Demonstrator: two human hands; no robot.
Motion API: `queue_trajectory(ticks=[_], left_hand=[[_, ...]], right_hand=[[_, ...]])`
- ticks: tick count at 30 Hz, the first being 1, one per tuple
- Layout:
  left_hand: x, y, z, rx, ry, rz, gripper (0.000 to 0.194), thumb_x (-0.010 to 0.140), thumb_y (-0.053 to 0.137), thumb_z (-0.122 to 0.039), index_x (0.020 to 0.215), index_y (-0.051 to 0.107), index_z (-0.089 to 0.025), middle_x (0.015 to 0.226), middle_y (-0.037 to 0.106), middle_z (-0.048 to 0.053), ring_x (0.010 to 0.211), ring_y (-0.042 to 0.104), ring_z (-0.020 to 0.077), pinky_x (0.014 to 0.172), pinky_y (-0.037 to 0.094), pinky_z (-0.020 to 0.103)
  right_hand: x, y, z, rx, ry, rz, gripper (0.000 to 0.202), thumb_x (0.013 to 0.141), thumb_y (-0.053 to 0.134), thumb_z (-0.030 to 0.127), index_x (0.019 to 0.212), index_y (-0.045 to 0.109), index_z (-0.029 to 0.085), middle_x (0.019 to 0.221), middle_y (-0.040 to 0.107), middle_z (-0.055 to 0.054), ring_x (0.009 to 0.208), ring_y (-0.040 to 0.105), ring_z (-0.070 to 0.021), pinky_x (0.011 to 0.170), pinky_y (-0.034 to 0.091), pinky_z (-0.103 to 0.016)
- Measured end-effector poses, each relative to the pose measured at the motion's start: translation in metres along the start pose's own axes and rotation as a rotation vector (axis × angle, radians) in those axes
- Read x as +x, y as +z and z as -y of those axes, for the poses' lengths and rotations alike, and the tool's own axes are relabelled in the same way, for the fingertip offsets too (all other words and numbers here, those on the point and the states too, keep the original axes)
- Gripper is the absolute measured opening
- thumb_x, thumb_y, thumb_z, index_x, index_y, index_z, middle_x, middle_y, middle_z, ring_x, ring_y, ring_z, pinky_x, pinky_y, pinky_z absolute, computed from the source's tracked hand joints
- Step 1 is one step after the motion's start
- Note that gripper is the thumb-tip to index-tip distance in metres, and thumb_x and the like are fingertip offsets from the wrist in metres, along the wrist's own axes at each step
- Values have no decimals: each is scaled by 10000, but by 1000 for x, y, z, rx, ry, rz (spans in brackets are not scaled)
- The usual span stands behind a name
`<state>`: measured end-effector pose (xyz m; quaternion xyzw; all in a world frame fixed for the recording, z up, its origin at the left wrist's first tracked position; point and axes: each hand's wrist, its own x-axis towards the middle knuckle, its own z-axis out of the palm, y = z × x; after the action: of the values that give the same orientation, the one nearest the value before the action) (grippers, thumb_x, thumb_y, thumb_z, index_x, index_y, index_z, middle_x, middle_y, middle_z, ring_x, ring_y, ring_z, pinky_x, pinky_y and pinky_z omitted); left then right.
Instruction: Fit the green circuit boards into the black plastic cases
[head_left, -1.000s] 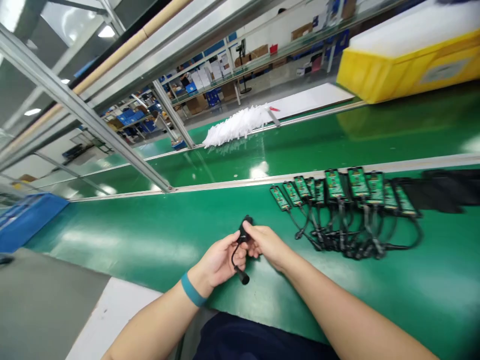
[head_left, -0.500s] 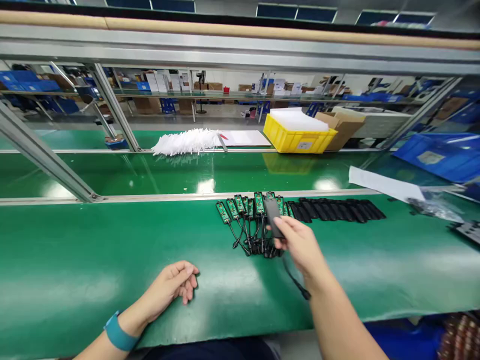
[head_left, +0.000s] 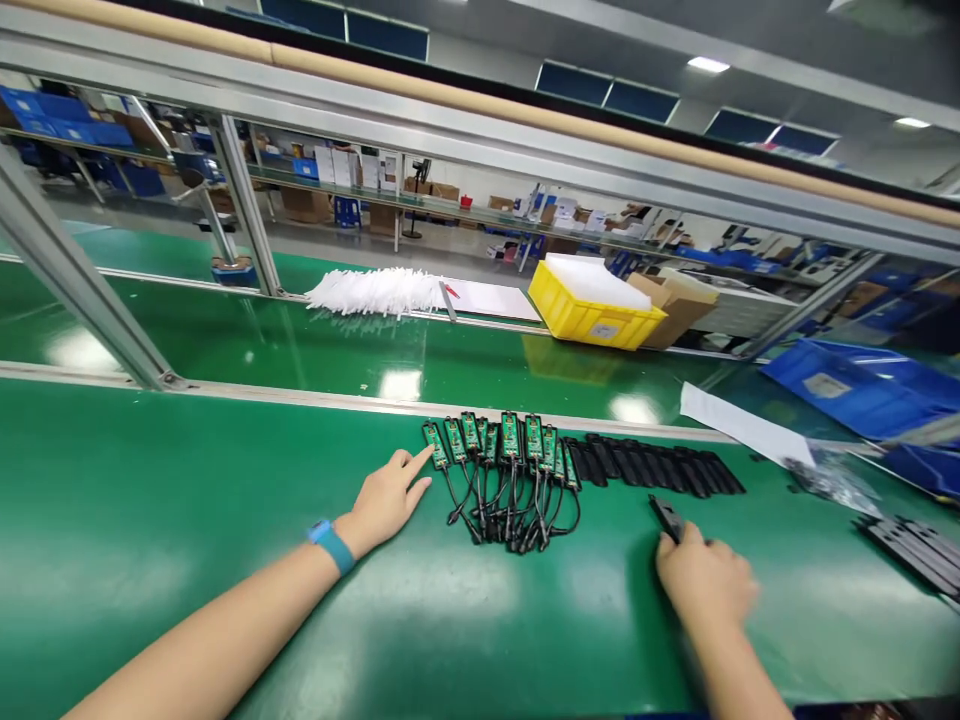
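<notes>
My left hand (head_left: 390, 500), wearing a teal wristband (head_left: 331, 546), has its index finger stretched to the leftmost green circuit board (head_left: 435, 444) in a black casing. The fingertip is at or just touching that board; thumb and index are apart. Several more such boards with short black cables (head_left: 517, 500) lie in a row beside it. My right hand (head_left: 709, 580) is closed around a black plastic casing (head_left: 667, 517), whose far end sticks out beyond the fingers. The rest of that casing is hidden by the hand.
Several black plastic shells (head_left: 660, 465) lie in a row to the right of the boards. Farther right are a clear plastic bag (head_left: 832, 485), a white sheet (head_left: 742, 425), grey strips (head_left: 911, 555) and a blue bin (head_left: 832, 385). Behind a metal rail stands a yellow crate (head_left: 592, 310).
My left hand has moved up and forward to the leftmost board, its index finger now extended. My right hand has carried the black casing rightward, away from the boards. The view has tilted.
</notes>
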<state>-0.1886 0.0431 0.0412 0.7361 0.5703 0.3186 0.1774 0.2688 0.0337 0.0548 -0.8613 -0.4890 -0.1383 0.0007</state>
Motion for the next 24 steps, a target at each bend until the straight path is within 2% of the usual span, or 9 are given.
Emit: queue_trajectory(ticks=[3, 6, 9, 12, 16, 19, 21, 24], left_hand=[[19, 12, -4, 190, 80, 30, 423, 928, 460, -396, 1336, 508, -294, 1289, 486, 101, 1045, 576, 244, 897, 488, 377], [21, 19, 0, 272, 154, 13, 371, 932, 446, -425, 1233, 594, -268, 1360, 448, 109, 1137, 532, 274, 939, 476, 412], [13, 19, 8, 322, 198, -35, 365, 938, 434, -432, 1174, 625, -228, 1257, 529, 127, 1098, 536, 270, 923, 483, 428], [4, 14, 15, 325, 188, -103, 356, 924, 463, -450, 1058, 647, -176, 1125, 575, 135, 1025, 544, 259, 884, 490, 420], [-2, 9, 20, 293, 139, -170, 322, 892, 519, -472, 861, 614, -165, 930, 581, 96, 891, 547, 233, 802, 488, 381], [0, 7, 22, 303, 98, -205, 283, 879, 548, -437, 770, 562, -176, 853, 566, 74, 827, 541, 226, 762, 476, 363], [1, 5, 25, 316, 70, -222, 220, 876, 551, -370, 763, 546, -181, 831, 563, 71, 810, 544, 229, 752, 470, 359], [2, -2, 33, 328, 14, -239, 112, 857, 532, -262, 908, 567, -169, 863, 587, 83, 843, 562, 248, 785, 468, 376]], right_hand=[[-1, 0, 35, 64, -152, -188, 461, 916, 394, 362, 1259, 592, 125, 1172, 554, -240, 1033, 527, -368, 778, 416, -466], [0, 6, 68, 163, -332, -176, 431, 938, 383, 339, 1270, 595, 164, 1215, 533, -196, 1048, 507, -321, 820, 410, -418], [-2, 13, 85, 193, -323, -137, 402, 935, 403, 343, 1209, 637, 164, 1202, 536, -179, 1048, 499, -311, 828, 402, -403], [-9, 14, 81, 194, -241, -130, 375, 923, 428, 359, 1108, 665, 135, 1116, 577, -170, 1006, 508, -305, 805, 396, -405], [-14, 9, 65, 166, -154, -110, 360, 914, 425, 394, 859, 677, 142, 968, 619, -156, 970, 515, -323, 763, 385, -425], [-8, 6, 61, 214, -124, -36, 341, 891, 448, 407, 795, 653, 153, 1000, 624, -161, 1026, 506, -346, 789, 381, -441], [2, 6, 62, 278, -103, 51, 297, 867, 480, 396, 802, 645, 157, 1027, 628, -165, 1061, 509, -350, 817, 381, -441], [21, 6, 62, 350, -57, 151, 230, 811, 548, 355, 864, 644, 153, 961, 657, -164, 991, 575, -326, 793, 406, -408]])
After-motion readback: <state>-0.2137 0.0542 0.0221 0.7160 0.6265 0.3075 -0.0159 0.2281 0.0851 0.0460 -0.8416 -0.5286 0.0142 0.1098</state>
